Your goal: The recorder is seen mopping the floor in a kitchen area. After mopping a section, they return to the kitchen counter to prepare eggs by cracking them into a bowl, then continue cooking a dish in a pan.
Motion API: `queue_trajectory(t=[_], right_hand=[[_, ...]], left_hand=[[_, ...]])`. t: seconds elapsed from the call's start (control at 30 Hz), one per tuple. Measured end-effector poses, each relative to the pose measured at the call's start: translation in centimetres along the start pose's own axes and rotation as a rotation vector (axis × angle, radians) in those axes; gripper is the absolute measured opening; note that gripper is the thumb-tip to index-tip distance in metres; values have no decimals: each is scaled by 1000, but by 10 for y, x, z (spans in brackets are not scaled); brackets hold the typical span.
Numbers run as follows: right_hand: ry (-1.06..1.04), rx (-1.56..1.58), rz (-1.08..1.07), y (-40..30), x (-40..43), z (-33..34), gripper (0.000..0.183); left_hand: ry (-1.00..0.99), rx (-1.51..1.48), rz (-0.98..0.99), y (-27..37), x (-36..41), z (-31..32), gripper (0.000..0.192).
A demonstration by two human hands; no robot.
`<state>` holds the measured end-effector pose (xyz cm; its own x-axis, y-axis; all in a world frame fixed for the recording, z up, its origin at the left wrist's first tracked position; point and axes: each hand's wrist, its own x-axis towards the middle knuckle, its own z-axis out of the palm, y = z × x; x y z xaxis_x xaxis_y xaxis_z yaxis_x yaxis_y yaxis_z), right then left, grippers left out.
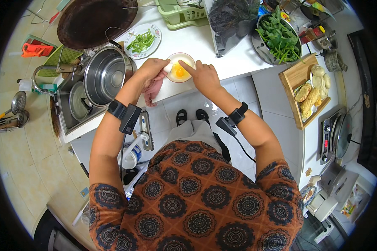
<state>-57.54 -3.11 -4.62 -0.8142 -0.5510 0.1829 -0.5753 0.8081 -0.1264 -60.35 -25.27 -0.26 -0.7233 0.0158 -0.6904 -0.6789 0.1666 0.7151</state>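
A round bowl point(175, 78) with a dark reddish rim stands near the front edge of the white counter, with raw egg, its yolk point(179, 72) orange-yellow, inside. At the bowl's left rim my left hand point(153, 69) pinches a piece of white eggshell point(168, 67). My right hand point(206, 77) is at the right side, its index finger extended over the bowl's inside; nothing shows in its grasp. Whether the fingertip touches the egg, I cannot tell. A pink cloth point(154, 92) hangs over the counter edge below my left hand. Cut green stems lie on a floral plate point(155, 44) behind.
Left, a large steel pot point(105, 77) stands by the sink point(66, 122). A green basket point(182, 22) and a dark plastic bag point(232, 25) stand behind. To the right are a pot of leafy greens point(278, 37), a wooden tray point(293, 94) of food and a cooker point(326, 138).
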Motion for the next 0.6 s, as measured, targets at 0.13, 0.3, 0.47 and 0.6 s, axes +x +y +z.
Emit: queue_trajectory(t=[0.13,0.3,0.47,0.6], right_hand=[[-53,181,130,2,4,-2,66],[-108,396,236,2,3,-13,63],[-127,417,269,0,4,-15,63],[-10,708,299,-2,4,-11,60]], left_hand=[[-46,-15,47,-9,2,-7,24],[1,-27,77,-19,-2,-5,21],[-16,-6,67,-21,-4,-8,23],[8,-130,166,-17,-11,-1,23]])
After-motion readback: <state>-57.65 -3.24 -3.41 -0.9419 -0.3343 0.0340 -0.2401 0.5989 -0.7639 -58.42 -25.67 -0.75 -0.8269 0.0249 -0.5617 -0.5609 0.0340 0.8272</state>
